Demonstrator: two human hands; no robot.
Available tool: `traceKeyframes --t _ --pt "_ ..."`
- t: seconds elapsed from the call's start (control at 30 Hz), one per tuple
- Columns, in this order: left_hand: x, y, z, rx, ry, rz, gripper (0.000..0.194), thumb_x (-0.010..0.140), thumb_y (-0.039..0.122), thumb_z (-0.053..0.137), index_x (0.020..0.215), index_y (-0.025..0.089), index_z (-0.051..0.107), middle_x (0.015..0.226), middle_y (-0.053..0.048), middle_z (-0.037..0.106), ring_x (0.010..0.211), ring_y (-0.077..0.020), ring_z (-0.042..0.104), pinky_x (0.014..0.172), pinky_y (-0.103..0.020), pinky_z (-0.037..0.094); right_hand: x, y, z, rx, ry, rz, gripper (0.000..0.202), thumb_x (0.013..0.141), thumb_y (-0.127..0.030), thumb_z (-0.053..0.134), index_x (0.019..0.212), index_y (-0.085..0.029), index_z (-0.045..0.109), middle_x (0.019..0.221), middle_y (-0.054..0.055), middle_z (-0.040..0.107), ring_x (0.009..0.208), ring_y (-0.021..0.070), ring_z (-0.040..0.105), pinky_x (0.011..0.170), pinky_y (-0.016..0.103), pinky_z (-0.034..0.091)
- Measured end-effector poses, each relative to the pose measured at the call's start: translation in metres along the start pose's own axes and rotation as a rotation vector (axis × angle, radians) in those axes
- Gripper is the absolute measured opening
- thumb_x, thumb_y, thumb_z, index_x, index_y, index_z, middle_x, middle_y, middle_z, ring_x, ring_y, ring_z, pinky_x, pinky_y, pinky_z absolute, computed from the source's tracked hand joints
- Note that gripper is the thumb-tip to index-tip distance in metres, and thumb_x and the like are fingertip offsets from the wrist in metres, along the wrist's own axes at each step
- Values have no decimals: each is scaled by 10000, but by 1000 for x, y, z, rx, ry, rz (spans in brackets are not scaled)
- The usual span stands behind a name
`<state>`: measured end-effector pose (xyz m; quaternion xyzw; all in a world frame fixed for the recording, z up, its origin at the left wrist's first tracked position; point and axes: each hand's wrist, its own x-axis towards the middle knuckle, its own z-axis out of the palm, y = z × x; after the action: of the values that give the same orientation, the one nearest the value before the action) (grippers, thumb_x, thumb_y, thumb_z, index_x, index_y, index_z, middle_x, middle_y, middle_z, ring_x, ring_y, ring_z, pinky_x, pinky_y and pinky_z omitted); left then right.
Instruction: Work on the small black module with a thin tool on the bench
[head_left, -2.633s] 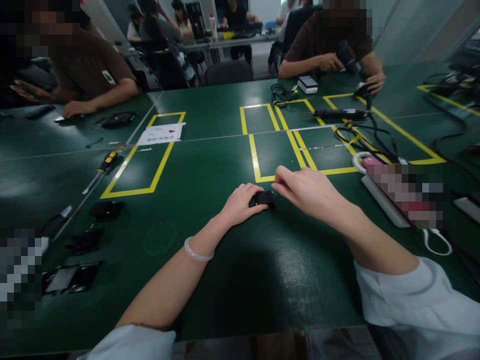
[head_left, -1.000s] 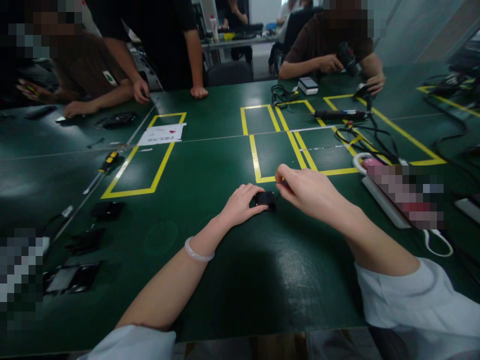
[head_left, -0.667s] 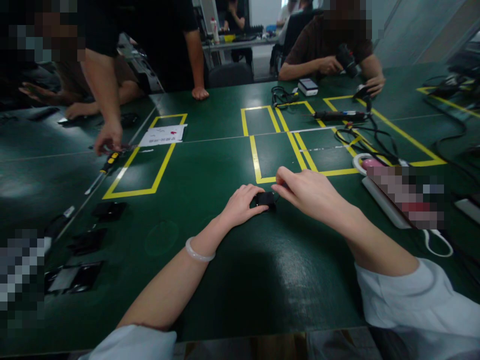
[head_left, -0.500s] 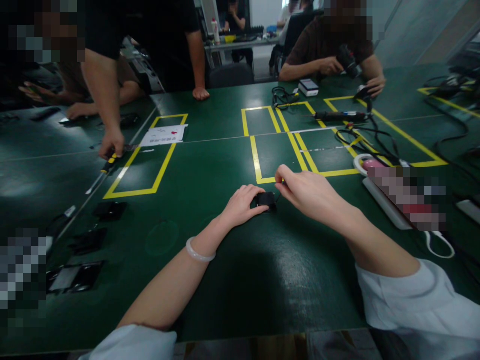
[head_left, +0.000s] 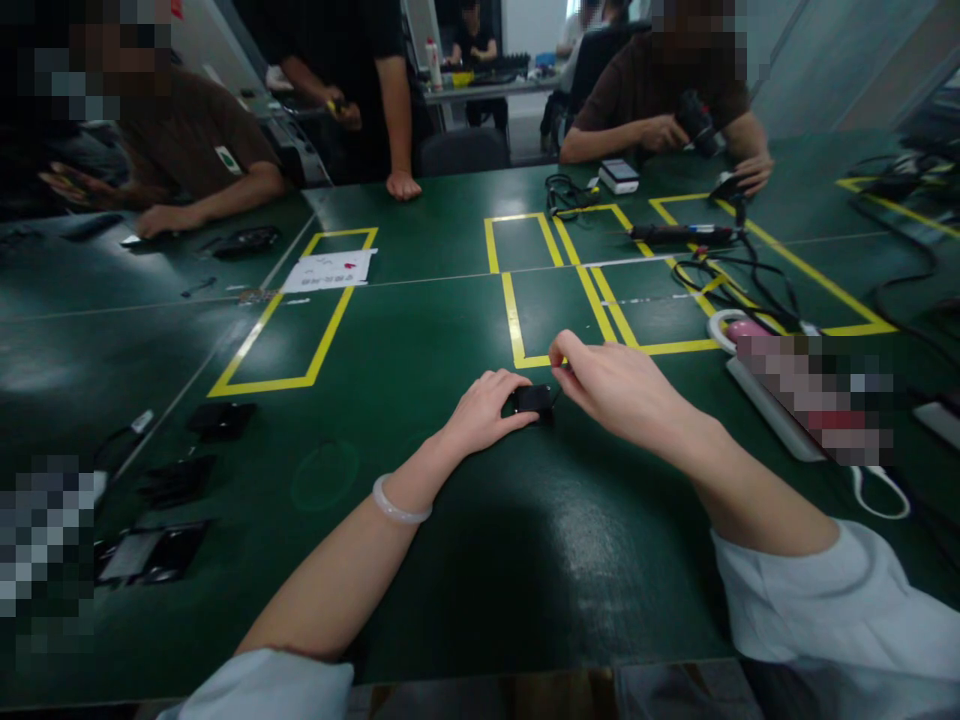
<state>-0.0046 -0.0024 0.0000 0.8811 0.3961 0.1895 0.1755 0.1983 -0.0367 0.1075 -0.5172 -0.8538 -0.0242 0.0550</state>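
Note:
A small black box-like device (head_left: pixel 534 399) rests on the green table (head_left: pixel 420 330). My left hand (head_left: pixel 489 408), with a pale bangle (head_left: pixel 401 503) on the wrist, grips its left side between thumb and fingers. Just right of the device, my right hand (head_left: pixel 600 378) is closed in a pinch. A thin dark piece seems to run from these fingertips toward the device, too small to name.
Black parts (head_left: pixel 221 420) lie left. A pink and white item (head_left: pixel 795 400), a tape roll (head_left: pixel 724 328), and a black pen-shaped tool (head_left: pixel 682 234) with cables lie right. Yellow tape outlines (head_left: pixel 517 340) and a paper label (head_left: pixel 330 270) mark the table. Several people are around it.
The standing person across the table has lifted a hand with a yellow and black tool off the table and drawn it back toward the body. My hands look almost unmoved.

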Motion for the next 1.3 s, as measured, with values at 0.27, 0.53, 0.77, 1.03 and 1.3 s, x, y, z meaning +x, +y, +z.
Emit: traceKeyframes --t 0.27,0.53,0.77,1.03,1.3 --pt "0 -2 2 2 9 0 387 873 509 564 1132 221 555 1066 -64 586 971 -242 527 872 -386 437 0 0 -1 -13 2 -4 237 965 -358 350 989 -193 518 777 45 694 691 212 638 571 286 271" --pt "1 0 1 10 3 3 379 882 508 550 1122 214 549 1079 -68 585 978 -244 522 867 -386 440 -2 -1 -3 23 15 2 212 938 -275 356 1068 -175 490 802 40 688 683 200 633 598 288 297" --pt "1 -1 1 11 8 9 387 881 509 556 1132 214 549 1062 -65 585 963 -238 521 859 -375 439 -1 2 0 -32 -8 -5 232 968 -345 349 1002 -194 522 770 37 689 677 209 640 560 286 259" --pt "1 -1 2 11 11 14 370 879 491 568 1117 209 548 1062 -64 587 968 -239 525 865 -375 441 -2 2 -1 17 13 -21 199 948 -283 356 1056 -188 495 802 32 689 686 196 635 577 283 278" --pt "1 -1 2 7 10 18 381 879 495 565 1125 205 546 1067 -67 587 968 -239 525 852 -374 443 0 2 -1 -30 -7 -1 223 969 -313 333 1017 -190 513 785 45 690 692 210 640 565 287 264"
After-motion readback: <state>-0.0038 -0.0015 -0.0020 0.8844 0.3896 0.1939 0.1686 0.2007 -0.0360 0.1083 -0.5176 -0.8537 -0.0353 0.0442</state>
